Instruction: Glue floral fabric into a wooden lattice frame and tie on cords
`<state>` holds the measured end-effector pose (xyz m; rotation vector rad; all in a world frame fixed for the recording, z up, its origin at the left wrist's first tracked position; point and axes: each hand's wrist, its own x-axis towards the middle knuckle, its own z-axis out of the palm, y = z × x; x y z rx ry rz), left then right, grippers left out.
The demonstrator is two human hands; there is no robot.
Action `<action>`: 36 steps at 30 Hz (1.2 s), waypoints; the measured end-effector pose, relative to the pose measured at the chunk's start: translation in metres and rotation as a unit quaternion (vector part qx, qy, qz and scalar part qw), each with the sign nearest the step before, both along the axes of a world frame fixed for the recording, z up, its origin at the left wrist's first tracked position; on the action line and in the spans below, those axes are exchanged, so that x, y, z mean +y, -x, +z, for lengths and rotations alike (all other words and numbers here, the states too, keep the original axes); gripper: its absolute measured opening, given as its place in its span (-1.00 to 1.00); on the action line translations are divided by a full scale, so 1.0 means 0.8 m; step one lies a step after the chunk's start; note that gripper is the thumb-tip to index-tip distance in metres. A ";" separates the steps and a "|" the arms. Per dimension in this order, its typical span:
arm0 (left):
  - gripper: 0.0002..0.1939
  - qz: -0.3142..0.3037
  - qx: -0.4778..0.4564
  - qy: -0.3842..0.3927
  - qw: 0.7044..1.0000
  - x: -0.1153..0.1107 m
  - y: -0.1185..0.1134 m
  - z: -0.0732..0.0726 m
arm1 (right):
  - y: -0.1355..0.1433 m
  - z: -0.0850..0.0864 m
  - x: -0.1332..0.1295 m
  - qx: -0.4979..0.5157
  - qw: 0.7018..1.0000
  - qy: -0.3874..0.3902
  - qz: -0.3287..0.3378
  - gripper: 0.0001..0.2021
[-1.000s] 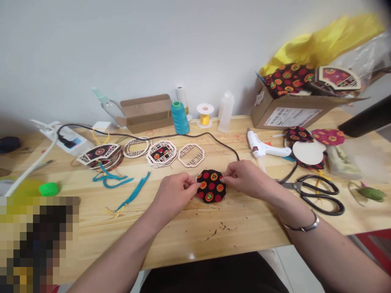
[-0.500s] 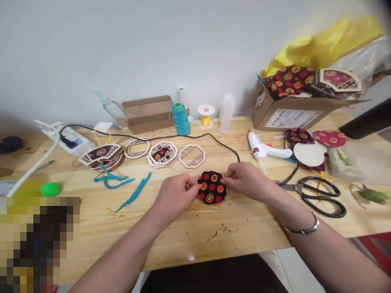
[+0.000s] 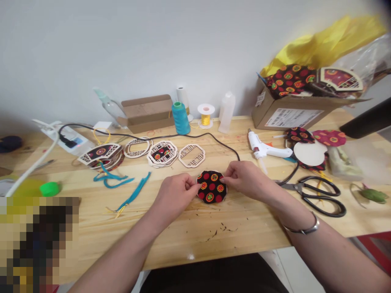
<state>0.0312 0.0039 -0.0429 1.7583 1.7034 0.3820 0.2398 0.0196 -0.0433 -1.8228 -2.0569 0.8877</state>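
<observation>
A roundish, scallop-edged piece covered in black fabric (image 3: 211, 187), patterned with red dots and orange and yellow flowers, is between my hands above the wooden table. My left hand (image 3: 179, 193) pinches its left edge between thumb and fingers. On the opposite side, my right hand (image 3: 244, 179) grips the upper right edge the same way. Just behind it lies a pale cut-out wooden frame (image 3: 192, 156) with lattice corners. Left of that frame is a stack of similar frames (image 3: 162, 154), with patterned fabric showing through the openings.
To the right are a white glue gun (image 3: 265, 148), black-handled scissors (image 3: 319, 195) and a cardboard box (image 3: 284, 114) of fabric pieces. A black cord (image 3: 195, 136) crosses behind the frames, near a teal thread spool (image 3: 181, 119). Teal tassels (image 3: 134, 193) and fan-shaped pieces (image 3: 100, 156) lie left.
</observation>
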 end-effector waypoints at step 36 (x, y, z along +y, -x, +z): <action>-0.81 -0.313 -0.020 -0.284 0.906 0.000 0.006 -0.016 | 0.001 0.011 -0.002 0.462 0.860 0.214 -0.030 -0.91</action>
